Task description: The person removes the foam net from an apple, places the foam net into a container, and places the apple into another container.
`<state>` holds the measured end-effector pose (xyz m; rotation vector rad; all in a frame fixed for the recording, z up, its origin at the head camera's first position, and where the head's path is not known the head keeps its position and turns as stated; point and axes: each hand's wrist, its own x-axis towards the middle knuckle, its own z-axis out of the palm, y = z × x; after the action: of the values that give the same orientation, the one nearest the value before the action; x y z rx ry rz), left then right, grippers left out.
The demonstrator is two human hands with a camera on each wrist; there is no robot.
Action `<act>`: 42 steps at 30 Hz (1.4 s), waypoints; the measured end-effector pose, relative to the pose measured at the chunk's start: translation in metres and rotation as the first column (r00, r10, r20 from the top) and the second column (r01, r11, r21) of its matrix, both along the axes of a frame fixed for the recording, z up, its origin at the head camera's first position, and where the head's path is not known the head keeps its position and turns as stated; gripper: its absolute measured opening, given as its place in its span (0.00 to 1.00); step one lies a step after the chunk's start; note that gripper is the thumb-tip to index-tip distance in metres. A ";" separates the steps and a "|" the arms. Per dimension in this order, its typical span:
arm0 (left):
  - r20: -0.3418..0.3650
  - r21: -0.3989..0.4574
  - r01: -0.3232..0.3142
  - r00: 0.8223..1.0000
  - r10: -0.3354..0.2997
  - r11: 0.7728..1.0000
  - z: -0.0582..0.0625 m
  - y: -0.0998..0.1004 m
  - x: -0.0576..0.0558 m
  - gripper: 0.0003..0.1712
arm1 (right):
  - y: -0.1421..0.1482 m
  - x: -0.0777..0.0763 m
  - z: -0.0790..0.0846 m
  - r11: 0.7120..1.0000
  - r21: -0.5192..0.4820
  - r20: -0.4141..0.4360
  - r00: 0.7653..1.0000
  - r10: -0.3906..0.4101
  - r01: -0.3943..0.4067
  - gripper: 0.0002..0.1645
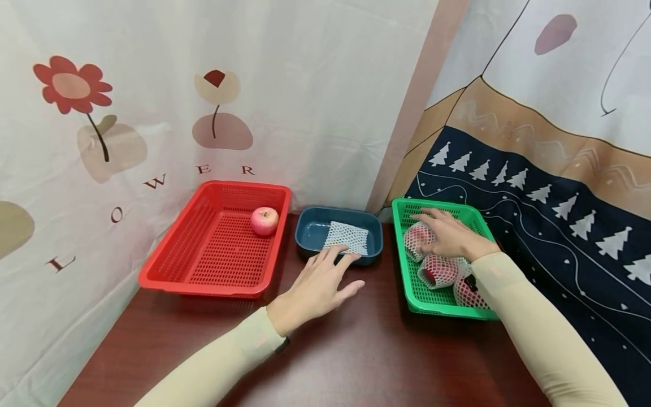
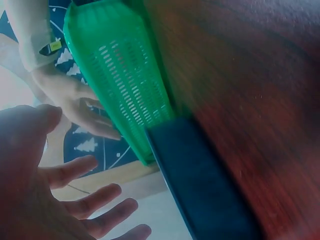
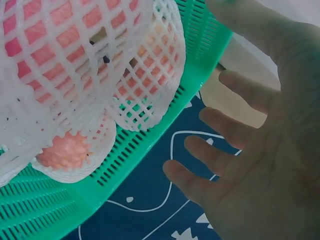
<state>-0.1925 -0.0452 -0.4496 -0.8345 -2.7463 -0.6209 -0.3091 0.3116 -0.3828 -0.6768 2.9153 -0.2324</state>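
My right hand (image 1: 452, 234) reaches over the green basket (image 1: 442, 309), its fingers spread apart. Below it lie several apples in white foam nets; the hand is nearest the back-left netted apple (image 1: 413, 240). In the right wrist view, the fingers hold nothing, and a netted apple (image 3: 65, 40) sits beside them. My left hand (image 1: 315, 291) hovers with loosely spread fingers at the front edge of the dark blue tray (image 1: 333, 212). An empty white foam net (image 1: 348, 237) lies flat in that tray, partly behind the fingertips. Nothing is in the left hand.
A red basket (image 1: 218, 254) stands at the left, with one bare apple (image 1: 264, 221) near its right wall. All the containers sit on a dark brown table (image 1: 366, 350). Printed cloth (image 1: 325, 113) hangs close behind them, and a navy part (image 1: 539, 237) runs along the right.
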 end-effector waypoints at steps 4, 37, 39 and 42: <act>-0.008 -0.009 0.002 1.000 -0.002 1.000 -0.003 0.005 0.003 0.39 | -0.002 -0.002 -0.001 1.000 0.009 0.029 1.000 0.003 -0.003 0.55; 0.001 -0.078 0.069 0.998 -0.069 0.995 -0.004 0.063 0.007 0.45 | -0.015 -0.030 -0.017 0.988 0.153 0.130 0.991 -0.018 -0.002 0.61; 0.011 -0.081 0.074 0.997 -0.073 0.994 -0.006 0.068 0.006 0.45 | -0.016 -0.033 -0.020 0.987 0.160 0.135 0.991 -0.019 -0.003 0.62; 0.027 -0.087 0.078 0.997 -0.076 0.993 -0.008 0.074 0.005 0.46 | -0.016 -0.035 -0.023 0.985 0.172 0.143 0.990 -0.018 -0.007 0.62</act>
<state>-0.1872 0.0293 -0.4573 -0.9634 -2.7915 -0.5293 -0.3442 0.2960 -0.4058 -0.5980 2.7594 -0.0273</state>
